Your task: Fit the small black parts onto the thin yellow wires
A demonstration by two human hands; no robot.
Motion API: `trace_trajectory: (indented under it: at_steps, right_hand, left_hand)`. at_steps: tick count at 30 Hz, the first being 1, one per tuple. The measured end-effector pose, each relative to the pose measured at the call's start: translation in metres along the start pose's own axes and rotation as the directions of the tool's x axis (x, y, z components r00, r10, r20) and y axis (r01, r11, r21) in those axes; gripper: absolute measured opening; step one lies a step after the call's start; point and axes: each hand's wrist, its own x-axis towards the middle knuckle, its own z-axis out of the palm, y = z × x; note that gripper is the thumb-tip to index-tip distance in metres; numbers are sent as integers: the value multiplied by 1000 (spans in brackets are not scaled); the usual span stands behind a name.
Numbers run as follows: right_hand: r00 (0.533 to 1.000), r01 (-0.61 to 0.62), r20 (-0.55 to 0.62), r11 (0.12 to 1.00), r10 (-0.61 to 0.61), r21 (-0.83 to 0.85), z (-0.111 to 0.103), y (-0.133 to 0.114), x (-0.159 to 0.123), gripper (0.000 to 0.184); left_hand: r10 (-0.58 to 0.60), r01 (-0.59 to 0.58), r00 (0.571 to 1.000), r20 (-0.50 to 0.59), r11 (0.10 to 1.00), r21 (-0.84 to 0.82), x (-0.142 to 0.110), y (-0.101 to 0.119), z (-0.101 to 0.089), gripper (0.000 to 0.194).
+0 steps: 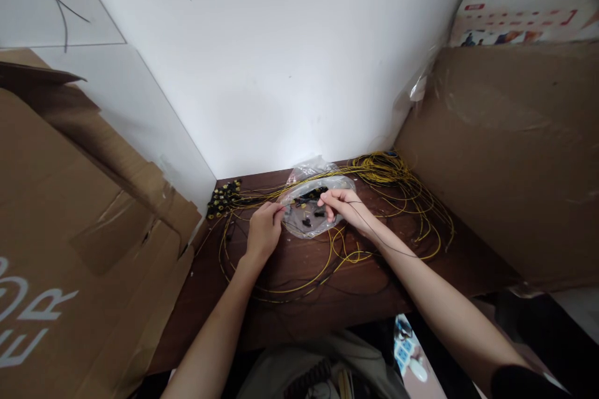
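The dark wire (395, 248) seems to run between the two hands, above the plastic bag (312, 168), and its tail lies over the right forearm, toward four o'clock. The left hand (265, 229) has its grip pinched on this wire, at nine o'clock of the bag's opening; the right hand (349, 207) pinches it also, thumb against finger, at two o'clock. I judge the wire very light and springy — soft to bend, easy to tangle with the yellow wires (381, 169) on the table (369, 274). It is best taken near its end, with fingertips only — a sharp bend could damage it.
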Motion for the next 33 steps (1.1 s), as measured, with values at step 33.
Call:
trace_trajectory:
  at_steps: [33]
  right_hand:
    - [990, 29, -137, 1000, -29, -1, -2, 3, 3, 32]
  left_hand:
    - [138, -145, 988, -71, 985, -90, -1, 25, -3, 17]
